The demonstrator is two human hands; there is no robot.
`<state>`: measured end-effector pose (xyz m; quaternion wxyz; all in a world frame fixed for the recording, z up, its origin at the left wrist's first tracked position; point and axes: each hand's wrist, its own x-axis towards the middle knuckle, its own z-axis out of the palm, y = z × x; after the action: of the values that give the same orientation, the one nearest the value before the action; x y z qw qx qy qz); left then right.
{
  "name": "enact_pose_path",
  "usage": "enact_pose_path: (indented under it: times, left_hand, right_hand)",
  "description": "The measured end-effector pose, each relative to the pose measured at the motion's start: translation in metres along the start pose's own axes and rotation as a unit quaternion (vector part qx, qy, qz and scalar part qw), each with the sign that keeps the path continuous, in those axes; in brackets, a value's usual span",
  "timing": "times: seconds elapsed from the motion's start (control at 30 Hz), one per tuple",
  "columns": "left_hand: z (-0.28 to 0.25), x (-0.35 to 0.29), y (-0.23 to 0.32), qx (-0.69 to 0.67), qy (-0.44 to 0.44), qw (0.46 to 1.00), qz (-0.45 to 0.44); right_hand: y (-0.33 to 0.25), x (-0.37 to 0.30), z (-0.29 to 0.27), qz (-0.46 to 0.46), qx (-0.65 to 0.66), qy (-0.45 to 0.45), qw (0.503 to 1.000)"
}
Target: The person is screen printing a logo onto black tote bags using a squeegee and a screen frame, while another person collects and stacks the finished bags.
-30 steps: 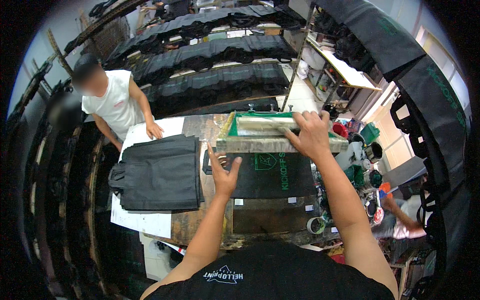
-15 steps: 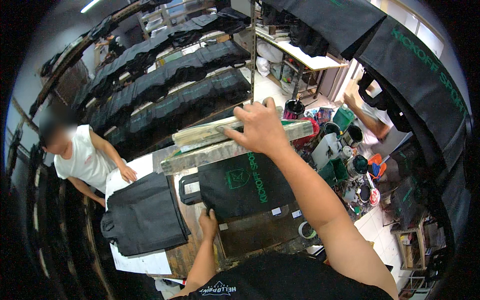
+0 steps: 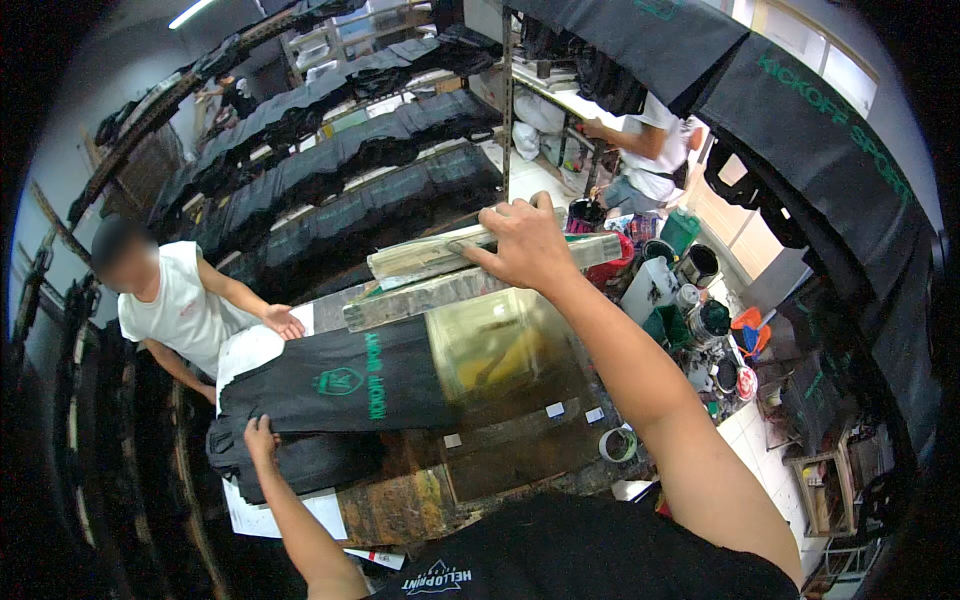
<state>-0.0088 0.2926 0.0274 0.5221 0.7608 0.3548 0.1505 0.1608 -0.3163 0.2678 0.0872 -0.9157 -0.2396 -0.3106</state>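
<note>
My left hand (image 3: 262, 440) pinches the edge of a black fabric bag (image 3: 290, 385) with a green crest and green lettering. The bag lies partly over a pile of black bags (image 3: 325, 460) at the left, its right end still on the brown board (image 3: 510, 460). My right hand (image 3: 528, 242) grips the top of a tilted screen-printing frame (image 3: 480, 294), its fingers also over a wooden bar, which looks like a squeegee (image 3: 425, 257). Below the raised frame, a glossy yellowish patch (image 3: 490, 345) shows beside the bag; it is blurred.
At the left a co-worker in a white sleeveless top (image 3: 185, 300) holds a hand near the pile. Another person (image 3: 650, 150) is at the back. Paint tubs (image 3: 700, 265) crowd the right; a tape roll (image 3: 617, 445) lies on the board. Racks of black bags (image 3: 390, 190) stand behind.
My left hand has drawn the printed bag leftward from the board onto the pile, uncovering the yellowish patch. The raised frame has shifted slightly right. The co-worker's hand has lifted and turned palm up.
</note>
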Motion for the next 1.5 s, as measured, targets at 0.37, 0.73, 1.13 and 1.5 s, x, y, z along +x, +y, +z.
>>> enact_pose_path:
  times: [0.37, 0.73, 1.13, 1.5]
  left_hand:
    - [0.072, -0.213, -0.125, 0.078, 0.122, 0.987, 0.073]
    - [0.068, -0.168, -0.116, 0.209, 0.077, 0.944, 0.242]
    - [0.058, -0.132, -0.144, 0.495, -0.009, 0.846, 0.198]
    - [0.173, -0.164, 0.006, 0.524, -0.282, 0.740, 0.314]
  right_hand:
    - [-0.007, -0.015, 0.002, -0.001, -0.025, -0.027, 0.999]
    - [-0.003, 0.000, 0.004, -0.011, -0.016, -0.005, 1.000]
    - [-0.010, 0.014, 0.000, 0.021, 0.015, -0.031, 0.999]
    - [0.013, 0.024, 0.020, -0.015, -0.009, 0.043, 0.999]
